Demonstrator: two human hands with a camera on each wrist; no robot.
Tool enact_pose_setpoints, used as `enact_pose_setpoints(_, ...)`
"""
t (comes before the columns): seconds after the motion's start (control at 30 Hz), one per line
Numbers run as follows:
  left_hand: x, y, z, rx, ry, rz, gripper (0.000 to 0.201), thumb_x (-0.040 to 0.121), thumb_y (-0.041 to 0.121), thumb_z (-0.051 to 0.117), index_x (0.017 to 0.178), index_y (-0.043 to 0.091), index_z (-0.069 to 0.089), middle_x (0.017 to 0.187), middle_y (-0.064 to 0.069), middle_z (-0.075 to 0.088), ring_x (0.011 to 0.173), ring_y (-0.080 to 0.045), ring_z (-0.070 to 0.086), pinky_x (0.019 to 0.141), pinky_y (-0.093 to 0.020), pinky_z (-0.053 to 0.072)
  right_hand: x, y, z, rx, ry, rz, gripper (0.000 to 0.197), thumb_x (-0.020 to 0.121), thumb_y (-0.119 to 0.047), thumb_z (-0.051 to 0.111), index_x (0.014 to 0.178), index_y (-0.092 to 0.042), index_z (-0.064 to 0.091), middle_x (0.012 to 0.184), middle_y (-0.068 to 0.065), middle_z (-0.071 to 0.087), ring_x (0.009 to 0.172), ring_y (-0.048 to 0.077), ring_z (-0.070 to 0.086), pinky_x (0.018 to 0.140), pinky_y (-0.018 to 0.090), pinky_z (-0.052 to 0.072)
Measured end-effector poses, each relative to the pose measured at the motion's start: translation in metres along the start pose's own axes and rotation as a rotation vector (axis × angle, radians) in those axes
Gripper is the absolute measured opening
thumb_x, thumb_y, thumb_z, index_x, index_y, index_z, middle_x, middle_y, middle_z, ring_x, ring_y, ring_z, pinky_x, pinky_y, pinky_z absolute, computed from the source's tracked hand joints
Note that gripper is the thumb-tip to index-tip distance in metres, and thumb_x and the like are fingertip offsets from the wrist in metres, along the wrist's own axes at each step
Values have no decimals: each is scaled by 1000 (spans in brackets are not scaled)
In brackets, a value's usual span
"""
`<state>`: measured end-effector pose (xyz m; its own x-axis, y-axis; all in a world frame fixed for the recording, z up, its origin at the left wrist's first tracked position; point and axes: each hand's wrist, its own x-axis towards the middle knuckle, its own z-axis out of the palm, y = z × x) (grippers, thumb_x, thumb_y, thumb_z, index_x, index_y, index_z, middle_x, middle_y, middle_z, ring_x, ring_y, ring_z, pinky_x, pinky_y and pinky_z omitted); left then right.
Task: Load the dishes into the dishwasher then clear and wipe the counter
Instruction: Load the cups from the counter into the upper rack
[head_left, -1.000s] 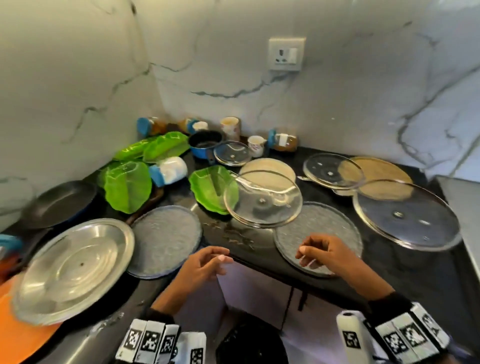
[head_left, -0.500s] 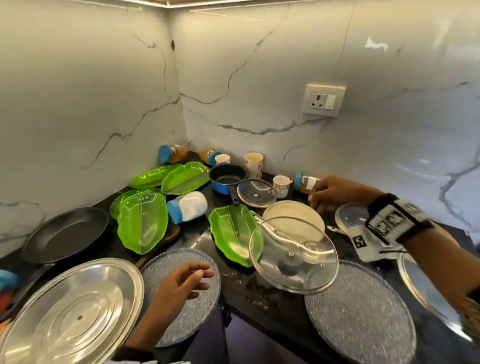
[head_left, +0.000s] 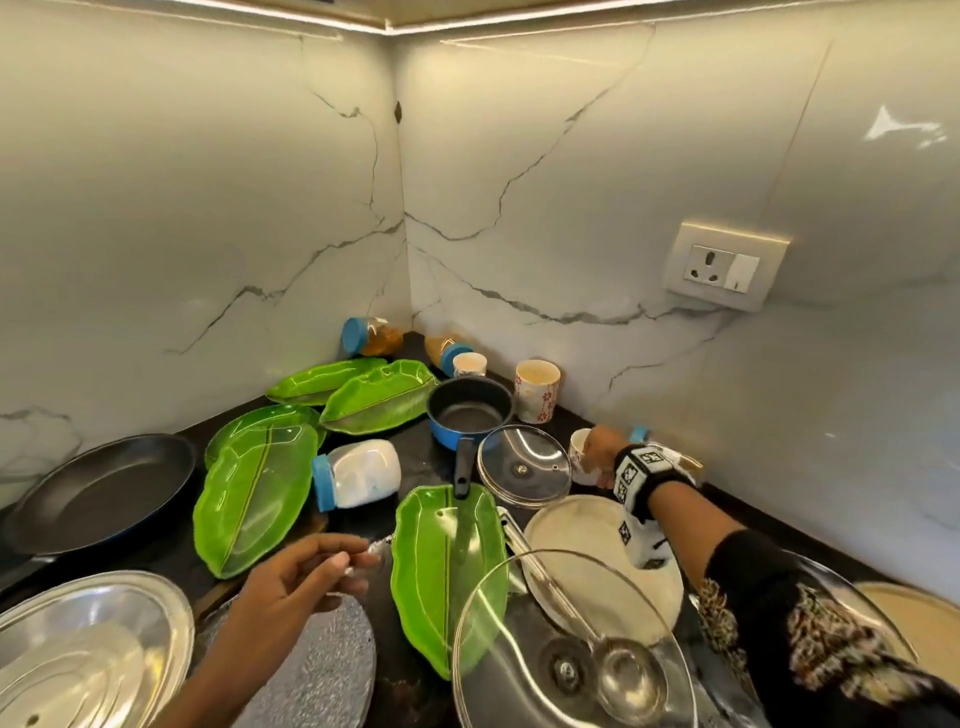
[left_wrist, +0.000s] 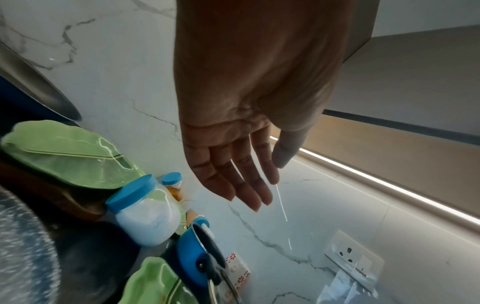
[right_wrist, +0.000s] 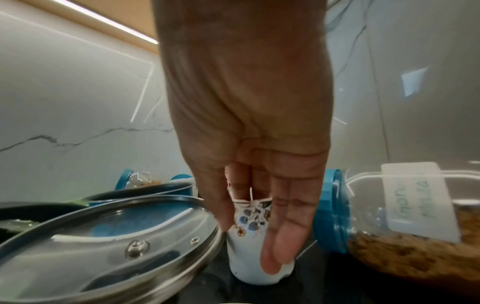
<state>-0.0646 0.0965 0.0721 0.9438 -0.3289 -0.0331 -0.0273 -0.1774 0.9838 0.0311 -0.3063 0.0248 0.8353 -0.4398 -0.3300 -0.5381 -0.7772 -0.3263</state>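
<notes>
White cup (right_wrist: 255, 242) with blue-brown flowers in the right grip (right_wrist: 249, 127); blue-lidded jar (right_wrist: 400, 222) just beside; green leaf plates (head_left: 447, 571) well apart.

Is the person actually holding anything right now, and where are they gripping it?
The right hand grips the small floral cup at its rim, fingers inside, thumb outside. The left hand hangs open, holding nothing.

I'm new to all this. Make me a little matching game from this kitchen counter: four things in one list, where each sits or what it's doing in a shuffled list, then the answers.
Things:
1. right hand
2. left hand
3. ladle
4. white jar

States:
A. lying on its side, blue cap on
B. gripping the small floral cup
C. resting on the big glass lid
D. hovering above the counter, holding nothing

Pairs: 1-B, 2-D, 3-C, 4-A
</notes>
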Motion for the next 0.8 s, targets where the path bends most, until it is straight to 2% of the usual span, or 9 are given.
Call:
enact_pose_setpoints(0.07, 7, 9, 3, 3, -3, 28, 22, 91, -1, 46, 91, 8, 65, 84, -3, 74, 68, -13, 69, 60, -17, 52, 4, 2, 1, -85, 27, -7, 31, 88, -12, 59, 116, 2, 59, 117, 17, 63, 105, 30, 62, 83, 32, 49)
enact_pose_setpoints(0.13, 15, 13, 4, 0, -4, 46, 22, 91, -1, 45, 91, 8, 65, 83, -5, 74, 71, -17, 69, 61, -19, 53, 6, 4, -4, -113, 75, -25, 28, 91, -9, 53, 116, 4, 59, 120, 19, 62, 110, 30, 59, 80, 32, 45)
enact_pose_setpoints(0.27, 33, 19, 3, -2, -44, 88, 22, 91, -6, 45, 91, 3, 65, 82, -8, 74, 68, -16, 68, 62, -19, 54, -13, -5, -34, -63, 197, -46, 28, 94, -12, 47, 115, 3, 59, 120, 19, 61, 108, 31, 59, 85, 34, 47)
enact_pose_setpoints(0.37, 47, 29, 3, -21, -44, 158, 21, 89, -10, 47, 90, 2, 66, 83, -9, 74, 64, -11, 67, 60, -13, 52, -54, -37, -70, 2, 296, -257, 25, 95, -14, 49, 110, 0, 62, 105, 14, 62, 89, 22, 58, 71, 23, 44)
enact_pose_setpoints(0.43, 58, 36, 5, -12, -42, 204, 21, 88, -6, 52, 95, 8, 65, 85, -3, 74, 68, -9, 68, 60, -13, 52, -87, -69, -92, 130, 205, -477, 19, 93, -13, 53, 104, -2, 63, 91, 6, 61, 79, 18, 58, 63, 17, 45)
enact_pose_setpoints(0.5, 69, 43, 8, -69, -43, 212, 28, 83, 16, 65, 110, 14, 59, 93, -1, 73, 75, -7, 69, 62, -14, 52, -117, -103, -102, 233, 11, -706, 8, 91, -10, 56, 94, -8, 64, 84, 2, 63, 74, 18, 64, 64, 20, 52)
enact_pose_setpoints(0.6, 86, 46, 14, -212, -109, 127, 99, 46, 68, 77, 130, 27, 43, 113, 2, 66, 89, -14, 70, 66, -22, 55, -139, -154, -88, 302, -269, -932, 12, 91, -6, 55, 90, -16, 61, 89, 8, 66, 74, 15, 65, 71, 30, 55)
enact_pose_setpoints(0.7, 96, 43, 5, -375, -44, 55, 95, 36, 67, 79, 116, 21, 56, 107, -9, 70, 88, -26, 70, 63, -30, 58, -132, -189, -61, 387, -463, -991, 15, 93, 0, 49, 104, 6, 58, 92, 15, 66, 80, 32, 65, 74, 40, 56)
enact_pose_setpoints(0.8, 108, 30, -17, -443, 109, 20, 91, 28, 63, 84, 103, 19, 62, 96, -10, 72, 81, -27, 71, 50, -25, 55, -98, -205, -59, 468, -455, -893, 27, 91, -2, 54, 117, 6, 56, 94, 0, 66, 76, 12, 68, 68, 23, 57)
